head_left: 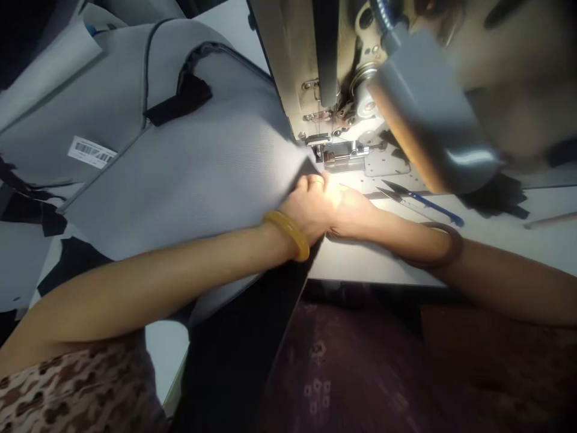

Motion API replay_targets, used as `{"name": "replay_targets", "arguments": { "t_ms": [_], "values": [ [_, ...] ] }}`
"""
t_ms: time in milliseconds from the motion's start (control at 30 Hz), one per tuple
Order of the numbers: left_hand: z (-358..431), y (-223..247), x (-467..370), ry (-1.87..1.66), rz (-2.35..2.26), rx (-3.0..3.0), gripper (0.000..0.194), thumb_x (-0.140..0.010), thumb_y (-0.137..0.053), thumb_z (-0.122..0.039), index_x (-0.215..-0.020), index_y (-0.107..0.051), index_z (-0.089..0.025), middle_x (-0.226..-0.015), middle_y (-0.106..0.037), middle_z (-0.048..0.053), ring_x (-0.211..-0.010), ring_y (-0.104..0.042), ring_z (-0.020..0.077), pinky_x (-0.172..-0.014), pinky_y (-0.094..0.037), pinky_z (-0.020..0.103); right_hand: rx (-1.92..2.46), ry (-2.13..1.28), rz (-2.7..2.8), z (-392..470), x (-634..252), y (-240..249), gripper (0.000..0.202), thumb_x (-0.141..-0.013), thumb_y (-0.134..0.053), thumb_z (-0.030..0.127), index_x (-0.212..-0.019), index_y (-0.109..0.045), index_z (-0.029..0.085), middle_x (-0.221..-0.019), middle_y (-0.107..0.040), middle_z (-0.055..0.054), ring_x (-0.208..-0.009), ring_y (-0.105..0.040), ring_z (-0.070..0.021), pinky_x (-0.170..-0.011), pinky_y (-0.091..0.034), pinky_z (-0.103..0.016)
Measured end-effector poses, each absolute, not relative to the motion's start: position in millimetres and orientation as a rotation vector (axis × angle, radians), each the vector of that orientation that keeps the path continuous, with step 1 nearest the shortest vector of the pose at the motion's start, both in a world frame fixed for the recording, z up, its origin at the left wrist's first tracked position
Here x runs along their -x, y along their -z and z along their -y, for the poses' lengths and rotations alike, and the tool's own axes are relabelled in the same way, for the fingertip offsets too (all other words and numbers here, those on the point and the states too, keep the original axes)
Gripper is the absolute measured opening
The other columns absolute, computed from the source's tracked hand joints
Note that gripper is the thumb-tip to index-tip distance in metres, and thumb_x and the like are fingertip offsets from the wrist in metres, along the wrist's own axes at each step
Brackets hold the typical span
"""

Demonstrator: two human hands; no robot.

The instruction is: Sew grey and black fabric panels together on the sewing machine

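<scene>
Grey fabric [216, 162] with dark edging spreads over the left of the table, its right edge at the sewing machine's presser foot [320, 151]. My left hand [311, 207], with a yellow bangle at the wrist, lies on the fabric edge just in front of the foot, its fingers curled on a black strip. Against it is my right hand [351, 210], its fingertips close to the same edge and partly hidden in bright glare. A black part of the cloth [243, 337] hangs over the table's front edge below my left wrist.
Blue-handled thread snips [433, 207] and a second pointed metal tool lie right of my right hand. A grey lamp head [442, 108] hangs over the right side. A white barcode label [91, 151] is on the fabric. Black scraps [496, 195] lie behind the snips.
</scene>
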State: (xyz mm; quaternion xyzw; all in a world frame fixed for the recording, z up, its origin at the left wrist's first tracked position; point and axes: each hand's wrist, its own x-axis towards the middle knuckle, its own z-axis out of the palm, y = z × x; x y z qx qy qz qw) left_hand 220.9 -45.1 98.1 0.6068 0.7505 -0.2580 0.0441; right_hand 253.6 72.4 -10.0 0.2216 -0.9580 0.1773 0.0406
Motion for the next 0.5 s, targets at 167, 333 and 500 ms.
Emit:
{"name": "replay_targets", "arguments": {
  "t_ms": [167,333,500],
  "values": [
    [42.8,-90.9,-193.1,0.813,-2.398,-1.611,0.032,-0.081,-0.049,-0.017,-0.109,-0.058,-0.004,-0.107,-0.054,0.019,-0.108,-0.049,0.0321,-0.080,-0.047,0.036,-0.730,-0.360,2.870,-73.4,-258.0,7.5,0.032,-0.087,-0.039,0.018,-0.109,-0.062,0.015,-0.112,-0.056,-0.018,-0.105,-0.047,-0.0300,-0.075,-0.041,-0.038],
    [37.5,-98.1,-179.0,0.828,-2.349,-1.519,0.029,-0.078,-0.051,-0.020,-0.103,-0.060,-0.009,-0.109,-0.053,0.015,-0.095,-0.055,0.0261,-0.069,-0.048,0.030,-0.709,-0.389,2.825,-71.3,-260.1,8.6,0.040,-0.084,-0.044,0.020,-0.122,-0.057,0.016,-0.123,-0.049,-0.022,-0.110,-0.046,-0.0321,-0.077,-0.041,-0.041],
    [30.6,-104.7,-163.9,0.830,-2.175,-1.560,0.036,-0.083,-0.039,-0.019,-0.112,-0.060,-0.012,-0.104,-0.059,0.010,-0.089,-0.061,0.0228,-0.076,-0.049,0.032,-0.690,-0.517,2.856,-70.1,-260.2,7.0,0.044,-0.080,-0.053,0.022,-0.123,-0.058,0.017,-0.123,-0.050,-0.019,-0.111,-0.046,-0.0306,-0.084,-0.042,-0.045]
  ]
}}
